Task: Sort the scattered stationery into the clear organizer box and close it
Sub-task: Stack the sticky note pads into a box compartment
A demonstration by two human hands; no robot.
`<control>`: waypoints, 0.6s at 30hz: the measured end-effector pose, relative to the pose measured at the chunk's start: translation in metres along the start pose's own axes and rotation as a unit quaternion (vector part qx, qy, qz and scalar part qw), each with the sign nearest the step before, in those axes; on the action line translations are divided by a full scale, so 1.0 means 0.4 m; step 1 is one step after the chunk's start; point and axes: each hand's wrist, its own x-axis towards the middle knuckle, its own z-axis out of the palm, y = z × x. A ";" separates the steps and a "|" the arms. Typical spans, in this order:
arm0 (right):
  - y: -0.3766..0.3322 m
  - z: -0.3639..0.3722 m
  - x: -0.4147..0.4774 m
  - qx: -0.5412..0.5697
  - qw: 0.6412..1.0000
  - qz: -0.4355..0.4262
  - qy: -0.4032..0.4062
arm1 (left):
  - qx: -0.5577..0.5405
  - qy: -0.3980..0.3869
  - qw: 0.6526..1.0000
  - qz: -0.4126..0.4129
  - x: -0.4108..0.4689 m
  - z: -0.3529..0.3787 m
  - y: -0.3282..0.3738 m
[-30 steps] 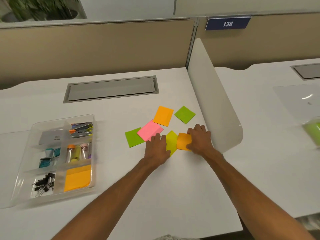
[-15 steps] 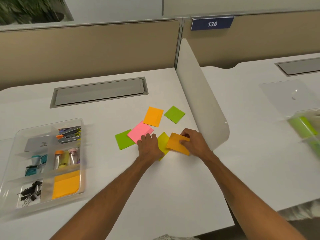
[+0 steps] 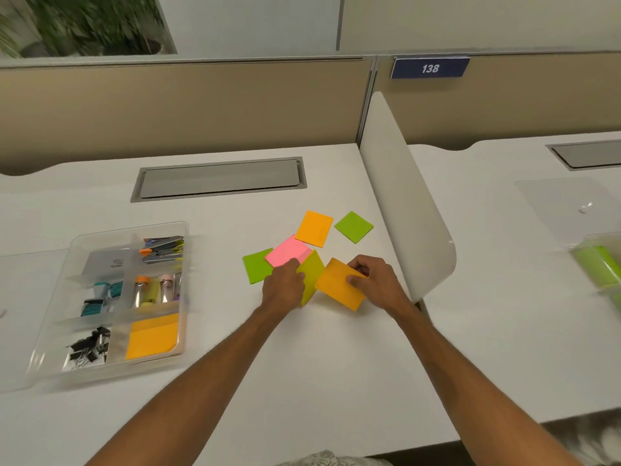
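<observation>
White desk [image 3: 302,381], orange sticky note [image 3: 336,287] in right hand [image 3: 379,280].

Office cubicle desk [image 3: 235,381] (numbered partition [image 3: 429,68])
</observation>
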 end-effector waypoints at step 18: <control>-0.229 0.278 0.009 0.008 0.992 -0.082 -0.093 | -0.179 0.164 0.966 -0.092 -0.142 -0.340 -0.365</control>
